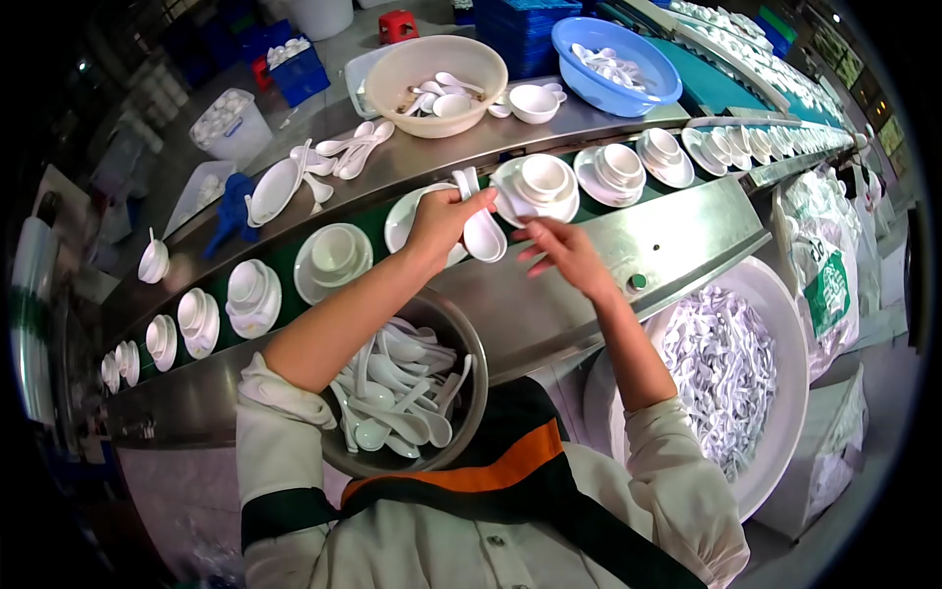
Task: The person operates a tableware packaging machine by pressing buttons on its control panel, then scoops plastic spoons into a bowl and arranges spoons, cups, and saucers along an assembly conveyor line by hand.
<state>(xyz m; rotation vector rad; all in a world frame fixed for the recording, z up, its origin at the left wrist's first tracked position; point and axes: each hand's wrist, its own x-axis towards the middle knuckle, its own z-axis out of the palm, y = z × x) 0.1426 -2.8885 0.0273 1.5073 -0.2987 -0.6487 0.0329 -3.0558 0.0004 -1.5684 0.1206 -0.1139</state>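
Pinching white spoons (484, 239), the left hand (440, 225) needed care for the cup (543, 177) beside its fingers; the right hand (567, 253) opened wide.

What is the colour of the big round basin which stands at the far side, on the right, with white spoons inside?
The basin is light blue.

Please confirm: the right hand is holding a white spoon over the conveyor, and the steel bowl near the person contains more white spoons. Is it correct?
Not quite. The head view shows the left hand holding the white spoon over the conveyor; the right hand is open beside it. The steel bowl does contain more white spoons.
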